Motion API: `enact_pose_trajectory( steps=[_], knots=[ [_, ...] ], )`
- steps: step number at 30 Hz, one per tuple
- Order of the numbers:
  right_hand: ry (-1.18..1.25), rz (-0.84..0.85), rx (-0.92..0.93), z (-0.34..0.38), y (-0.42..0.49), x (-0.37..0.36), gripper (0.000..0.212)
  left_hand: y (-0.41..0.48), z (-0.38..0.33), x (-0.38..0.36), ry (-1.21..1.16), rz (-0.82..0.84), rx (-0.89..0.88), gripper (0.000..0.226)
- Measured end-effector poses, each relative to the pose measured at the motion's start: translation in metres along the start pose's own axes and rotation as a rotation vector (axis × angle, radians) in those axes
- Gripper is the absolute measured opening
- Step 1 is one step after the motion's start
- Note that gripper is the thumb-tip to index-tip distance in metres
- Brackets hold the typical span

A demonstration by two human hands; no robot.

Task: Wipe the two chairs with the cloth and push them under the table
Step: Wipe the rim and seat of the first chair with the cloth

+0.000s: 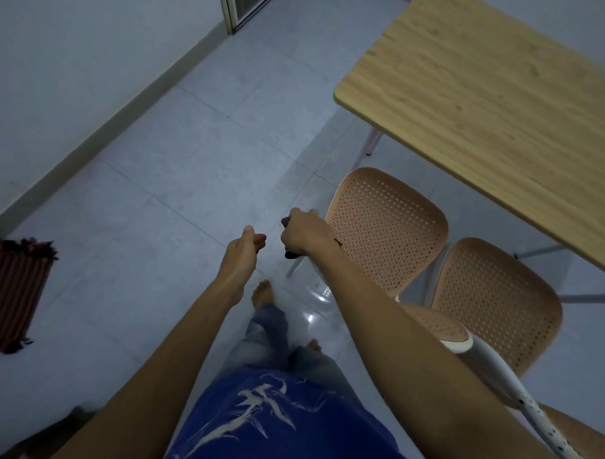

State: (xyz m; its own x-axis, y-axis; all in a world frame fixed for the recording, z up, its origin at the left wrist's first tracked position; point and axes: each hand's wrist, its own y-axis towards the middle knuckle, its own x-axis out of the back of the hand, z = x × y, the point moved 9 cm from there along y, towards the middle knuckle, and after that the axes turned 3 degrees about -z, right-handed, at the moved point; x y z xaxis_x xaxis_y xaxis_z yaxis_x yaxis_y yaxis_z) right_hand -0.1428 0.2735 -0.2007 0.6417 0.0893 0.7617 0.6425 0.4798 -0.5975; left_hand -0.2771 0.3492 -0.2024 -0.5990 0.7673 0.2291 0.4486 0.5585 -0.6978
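Two chairs with orange perforated seats and white frames stand side by side in front of the wooden table. The left chair lies clear of the tabletop. The right chair is close to the table's near edge. My right hand is a fist at the left chair's left edge, closed on a dark cloth that peeks out above and below it. My left hand hovers just left of the right one, loosely open and holding nothing.
A dark striped mat lies on the tiled floor at the left, near the wall. A door frame stands at the top. My bare feet are on the floor left of the chairs.
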Motion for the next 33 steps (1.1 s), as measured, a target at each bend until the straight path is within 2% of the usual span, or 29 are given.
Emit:
enact_pose_trajectory(
  steps=[4,6,8,12,16,21,24,27,30,33],
  knots=[
    [-0.025,-0.432,0.246,-0.010,-0.081,-0.001,0.058,-0.018,0.001,-0.014,0.037,0.026,-0.066,0.055],
    [-0.002,-0.525,0.280,-0.031,-0.110,-0.011,0.068,-0.028,-0.009,-0.026,0.094,0.041,-0.154,0.052],
    [-0.023,-0.575,0.286,-0.058,-0.137,-0.019,0.068,-0.041,-0.019,-0.039,0.190,0.037,-0.243,0.049],
    [-0.051,-0.582,0.278,-0.098,-0.173,-0.032,0.068,-0.070,-0.032,-0.058,0.311,0.010,-0.430,0.045],
    [-0.064,-0.575,0.195,-0.073,-0.146,-0.025,0.063,-0.075,-0.021,-0.063,0.339,0.001,-0.535,0.047],
    [-0.022,-0.376,0.133,-0.052,-0.114,-0.016,0.071,-0.072,-0.023,-0.070,0.457,-0.043,-0.591,0.049],
    [0.014,-0.512,0.218,-0.075,-0.146,-0.016,0.058,-0.079,-0.028,-0.083,0.561,-0.034,-0.681,0.050],
    [-0.057,-0.627,0.235,-0.133,-0.189,-0.030,0.053,-0.095,-0.024,-0.107,0.805,-0.025,-0.823,0.051],
    [-0.064,-0.680,0.171,-0.182,-0.218,-0.036,0.049,-0.106,-0.014,-0.122,0.999,-0.048,-0.930,0.053],
    [-0.065,-0.706,0.031,-0.172,-0.208,-0.032,0.044,-0.104,-0.011,-0.122,1.083,-0.094,-0.959,0.053]
  ],
)
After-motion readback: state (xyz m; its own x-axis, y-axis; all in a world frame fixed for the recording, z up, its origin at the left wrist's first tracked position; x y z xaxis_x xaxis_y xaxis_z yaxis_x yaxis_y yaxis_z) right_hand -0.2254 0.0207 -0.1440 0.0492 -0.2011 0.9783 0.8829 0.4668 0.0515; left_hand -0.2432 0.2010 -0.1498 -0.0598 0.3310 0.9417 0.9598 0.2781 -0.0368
